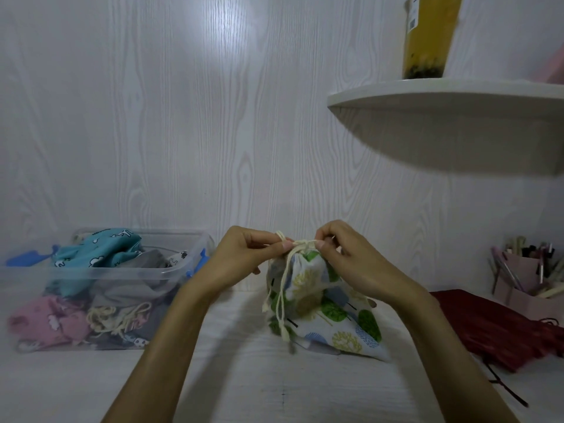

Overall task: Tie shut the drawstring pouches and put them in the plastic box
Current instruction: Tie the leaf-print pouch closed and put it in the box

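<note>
Both hands pinched the cord of a tree-printed pouch at the centre of the frame.

Coming up from the bottom edge, the left hand [244, 254] and the right hand [351, 257] met above the gathered neck of the pouch [323, 300], which stood on the white table [244, 392]. Each hand had its thumb and fingers curled tight on the cream cord [300, 243], whose loose ends hung down the front of the pouch. At the left stood the clear plastic box [171, 270], already holding teal, grey and pink pouches. A dark red pouch [494, 328] lay at the right, near a pen holder [518, 285]. On the shelf [442, 96] in the upper right stood a yellow drink [427, 38].
</note>
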A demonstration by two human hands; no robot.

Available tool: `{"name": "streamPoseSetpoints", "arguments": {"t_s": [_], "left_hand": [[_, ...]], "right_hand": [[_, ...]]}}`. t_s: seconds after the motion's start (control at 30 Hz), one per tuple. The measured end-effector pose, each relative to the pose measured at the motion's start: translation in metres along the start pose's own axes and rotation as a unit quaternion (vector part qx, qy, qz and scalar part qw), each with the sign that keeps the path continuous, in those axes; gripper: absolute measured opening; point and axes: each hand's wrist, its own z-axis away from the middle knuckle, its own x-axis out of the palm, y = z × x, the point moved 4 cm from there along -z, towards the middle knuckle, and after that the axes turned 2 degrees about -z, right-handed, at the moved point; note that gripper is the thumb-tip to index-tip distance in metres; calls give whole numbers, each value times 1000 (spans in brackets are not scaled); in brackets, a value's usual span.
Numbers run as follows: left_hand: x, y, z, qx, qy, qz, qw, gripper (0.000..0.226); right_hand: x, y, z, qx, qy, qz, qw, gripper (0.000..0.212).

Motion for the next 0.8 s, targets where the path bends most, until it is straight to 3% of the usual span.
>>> {"name": "streamPoseSetpoints", "arguments": {"t_s": [0.1, 0.17, 0.3, 0.37, 0.5, 0.57, 0.63, 0.7, 0.8], "left_hand": [[-10, 0, -1, -15, 31, 4, 999, 9], [-11, -1, -2, -27, 27, 12, 999, 10], [-3, -2, -2, -72, 4, 85, 994, 13], [1, 1, -2, -78, -4, 105, 991, 14], [6, 2, -2, -79, -10, 117, 990, 15], [4, 1, -1, -81, -8, 122, 989, 16], [3, 1, 0, -82, -14, 118, 990, 17], [4, 0, 0, -86, -22, 115, 989, 17], [2, -3, -1, -98, -4, 107, 989, 17]], "right_hand": [[-6, 3, 3, -15, 14, 120, 993, 13], [0, 6, 3, -1, -3, 138, 990, 14], [14, 6, 0, 80, -7, -102, 991, 24], [18, 7, -2, 95, -18, -166, 981, 26], [21, 7, -2, 90, -33, -195, 976, 19], [14, 6, -1, 76, 4, -218, 973, 12], [6, 10, 1, 87, 31, -303, 948, 18], [4, 14, 2, 103, 6, -373, 922, 32], [7, 11, 4, 98, -65, -312, 943, 25]]}}
